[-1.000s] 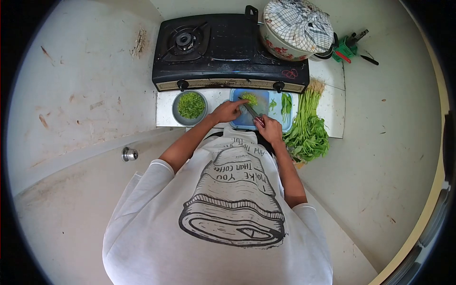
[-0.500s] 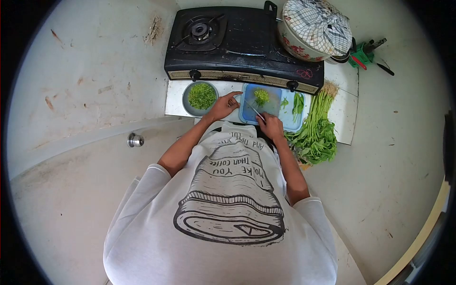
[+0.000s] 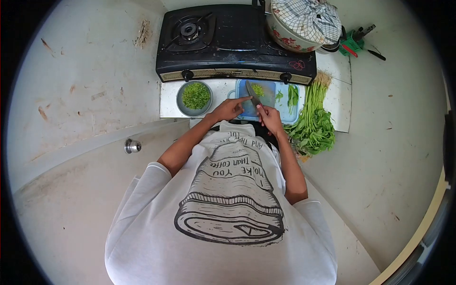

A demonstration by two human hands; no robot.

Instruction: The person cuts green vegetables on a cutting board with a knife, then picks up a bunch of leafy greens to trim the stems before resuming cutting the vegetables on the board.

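The right hand (image 3: 270, 117) grips the knife (image 3: 253, 94) by its handle at the near edge of the blue board (image 3: 285, 102). The blade's long axis runs from the hand up and slightly left, tip pointing away from the person toward the stove (image 3: 232, 42); it is raised over the board rather than lying flat. The left hand (image 3: 229, 109) is loosely curled, index finger extended to the right, its tip at or against the blade near the handle — actual contact cannot be confirmed. It holds nothing.

On the board, a small heap of chopped greens (image 3: 258, 89) lies just beyond the blade tip; a few uncut leaves (image 3: 292, 95) lie toward the right end. A bowl (image 3: 181, 101) of chopped greens stands just left of the board. A bunch of stalks (image 3: 313, 123) lies right of the board, roots toward the stove, leaves toward the person.

Writing: the shirt (image 3: 228, 190) print reads, upside down in this view, "…YOU…THAN COFFEE" — the remainder is creased and unreadable. Red scribbles on the stove's front right corner are illegible.

A cloth-covered pot (image 3: 304, 23) sits on the stove's right burner.
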